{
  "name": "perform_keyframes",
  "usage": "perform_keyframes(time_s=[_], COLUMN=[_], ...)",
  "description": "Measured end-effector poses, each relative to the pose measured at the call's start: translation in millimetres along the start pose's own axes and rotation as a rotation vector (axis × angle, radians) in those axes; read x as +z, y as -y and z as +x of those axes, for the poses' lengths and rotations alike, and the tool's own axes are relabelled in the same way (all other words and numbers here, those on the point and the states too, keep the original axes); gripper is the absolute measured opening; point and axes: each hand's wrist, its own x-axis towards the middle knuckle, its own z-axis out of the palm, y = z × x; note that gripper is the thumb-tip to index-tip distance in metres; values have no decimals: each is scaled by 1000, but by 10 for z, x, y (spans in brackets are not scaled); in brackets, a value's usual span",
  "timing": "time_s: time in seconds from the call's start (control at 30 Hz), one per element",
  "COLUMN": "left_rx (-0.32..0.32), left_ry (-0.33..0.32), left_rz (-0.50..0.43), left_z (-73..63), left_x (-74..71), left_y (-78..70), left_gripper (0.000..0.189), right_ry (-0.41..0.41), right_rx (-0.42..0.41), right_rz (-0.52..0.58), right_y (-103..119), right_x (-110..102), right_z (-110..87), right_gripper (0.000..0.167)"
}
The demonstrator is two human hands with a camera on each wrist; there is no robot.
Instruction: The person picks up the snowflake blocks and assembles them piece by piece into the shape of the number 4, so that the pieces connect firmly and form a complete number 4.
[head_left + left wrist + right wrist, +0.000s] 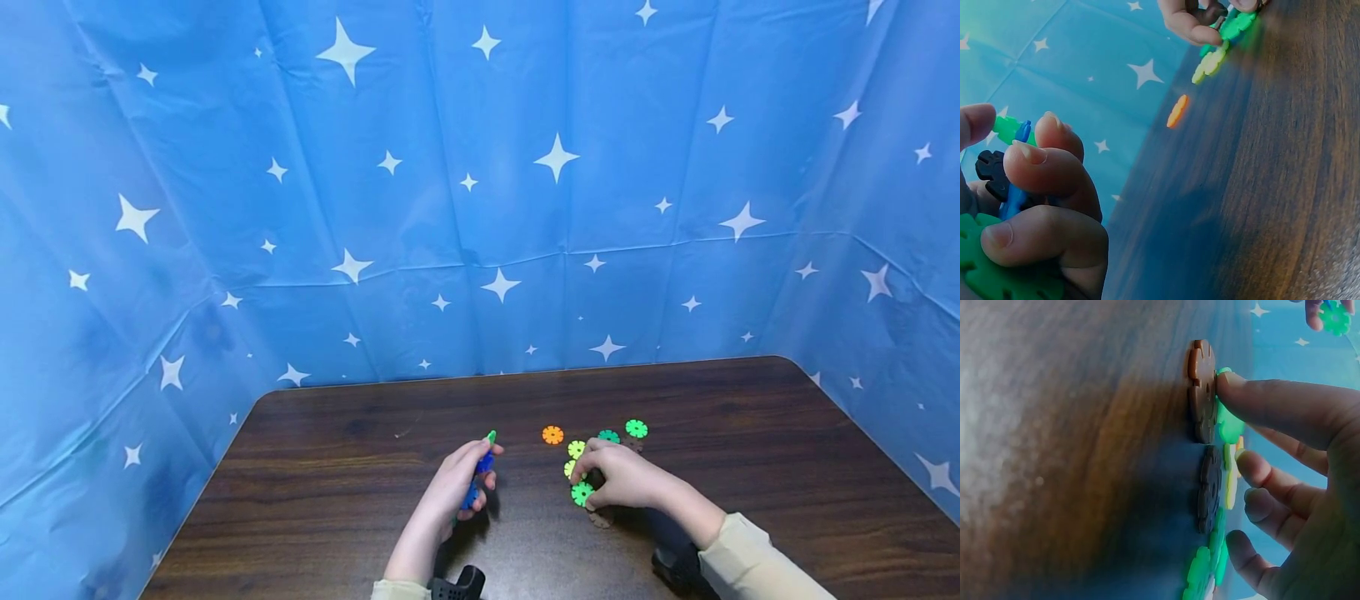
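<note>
My left hand (453,483) is raised over the table and grips a cluster of joined notched plastic discs. Blue discs (470,497), a black disc (991,169) and a large green disc (1004,262) show between its curled fingers. My right hand (630,475) reaches down to the discs on the table. Its thumb and index finger pinch the edges of a bright green disc (582,494). Two brown discs (1202,394) and a dark disc (1210,487) lie beside and under that hand. Yellow discs (576,449) sit just past its fingertips.
An orange disc (552,435) lies apart, between the hands and farther back. Two more green discs (636,428) lie beyond the right hand. The dark wooden table (337,500) meets a blue star-patterned curtain (450,208) behind and at the sides.
</note>
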Motion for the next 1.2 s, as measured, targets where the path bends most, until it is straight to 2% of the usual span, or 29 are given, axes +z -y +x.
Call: perform_keyframes(time_s=[0.47,0.67,0.77,0.97,1.2], left_rx=[-6,-5,-3,-7,-34], left_ry=[-8,-5,-6,-13,-19], left_rz=[3,-5,-11,-11,18], left_z=[1,0,-1,1,15], left_x=[10,18,14,4,21], left_y=[1,4,6,10,5], left_gripper=[46,45,45,44,51], right_ry=[-9,-110,-185,-311,-396], right_rx=[12,18,42,97,95], right_rz=[70,155,237,522,788], right_y=[58,93,111,197,427], right_x=[-53,-148,-178,-135,7], right_z=[47,151,251,486,717], right_gripper=[19,11,13,21,29])
